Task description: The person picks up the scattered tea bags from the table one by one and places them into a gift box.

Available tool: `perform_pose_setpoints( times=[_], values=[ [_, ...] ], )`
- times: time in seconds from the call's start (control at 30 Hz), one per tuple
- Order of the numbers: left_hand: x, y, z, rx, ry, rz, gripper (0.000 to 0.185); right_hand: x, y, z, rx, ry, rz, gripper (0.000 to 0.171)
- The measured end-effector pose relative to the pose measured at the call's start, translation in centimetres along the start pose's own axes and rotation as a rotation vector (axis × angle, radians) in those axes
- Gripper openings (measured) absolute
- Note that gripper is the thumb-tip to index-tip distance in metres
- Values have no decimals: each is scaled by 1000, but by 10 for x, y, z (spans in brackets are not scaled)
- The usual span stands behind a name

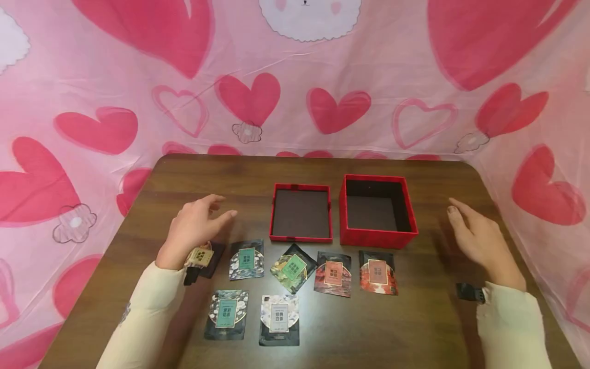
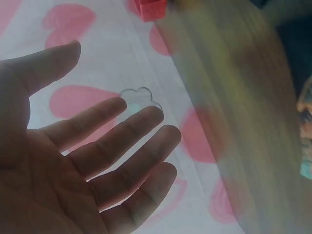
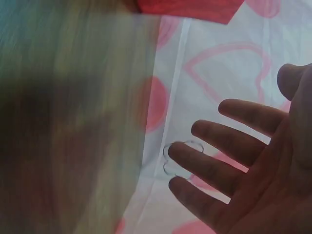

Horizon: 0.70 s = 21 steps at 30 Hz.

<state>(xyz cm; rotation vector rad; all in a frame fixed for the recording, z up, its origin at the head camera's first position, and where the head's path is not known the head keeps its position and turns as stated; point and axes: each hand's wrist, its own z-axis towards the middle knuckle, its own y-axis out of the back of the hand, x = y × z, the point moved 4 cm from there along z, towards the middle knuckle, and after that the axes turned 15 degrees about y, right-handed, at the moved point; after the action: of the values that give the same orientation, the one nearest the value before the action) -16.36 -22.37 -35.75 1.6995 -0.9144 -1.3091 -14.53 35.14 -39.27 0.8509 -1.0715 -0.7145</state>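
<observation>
My left hand (image 1: 191, 228), fingers spread and holding nothing, hovers at the left above a dark sachet with a gold label (image 1: 201, 255), partly hidden by the wrist. To the right of the red box (image 1: 379, 238), my right hand (image 1: 484, 246) is likewise spread and apart from everything. Both wrist views show loosely extended fingers with bare palms. Flat on the table lie more printed sachets: two with teal labels (image 1: 246, 260), one green (image 1: 294, 267), one white (image 1: 279, 320) and two red ones (image 1: 333, 274). Beside the box, a shallow red lid (image 1: 301, 239) lies with its dark inside facing up.
The brown wooden table (image 1: 369, 338) has rounded far corners. Behind and around it hangs a pink cloth (image 1: 295, 66) printed with hearts. The box stands upright with its top off, showing a black inside. A dark band (image 1: 470, 292) sits at the right wrist.
</observation>
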Motion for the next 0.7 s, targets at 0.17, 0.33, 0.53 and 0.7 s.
perform_pose_setpoints(
  times=[0.17,0.33,0.53,0.7],
  values=[
    [14,2,-5,-1,36,-8,65,11,-4,4,-56,4,25,49],
    [30,3,-6,14,79,-43,68,24,-10,6,-82,32,58,44],
    [45,1,-5,42,111,-62,67,37,-18,6,-51,34,94,43],
    [58,-1,-3,47,128,-38,64,45,-23,8,-33,39,126,45]
  ],
)
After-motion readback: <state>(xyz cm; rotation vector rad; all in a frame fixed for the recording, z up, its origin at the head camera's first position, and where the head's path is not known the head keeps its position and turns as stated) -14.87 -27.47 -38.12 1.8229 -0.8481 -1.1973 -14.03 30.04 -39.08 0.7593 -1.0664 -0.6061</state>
